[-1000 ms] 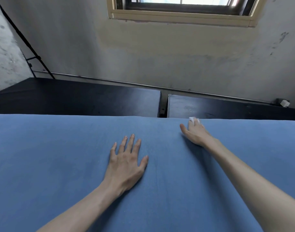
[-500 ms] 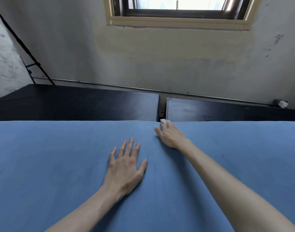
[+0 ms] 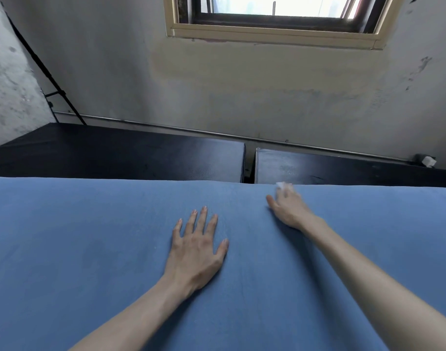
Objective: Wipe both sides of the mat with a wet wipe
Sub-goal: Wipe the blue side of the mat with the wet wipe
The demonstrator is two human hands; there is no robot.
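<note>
A large blue mat fills the lower half of the view, its far edge running across the middle. My left hand lies flat on the mat near the centre with fingers spread. My right hand reaches to the mat's far edge, thumb spread out to the left. Its fingers press a small white wet wipe onto the mat; only a bit of the wipe shows past the blurred fingertips.
Beyond the mat's far edge are two black pads with a narrow gap between them. Behind them stands a stained wall with a metal pipe and a window above. A black stand leg leans at the left.
My right hand slid the wipe leftward along the mat's far edge, then back to the right. My left hand has stayed flat in the same place.
</note>
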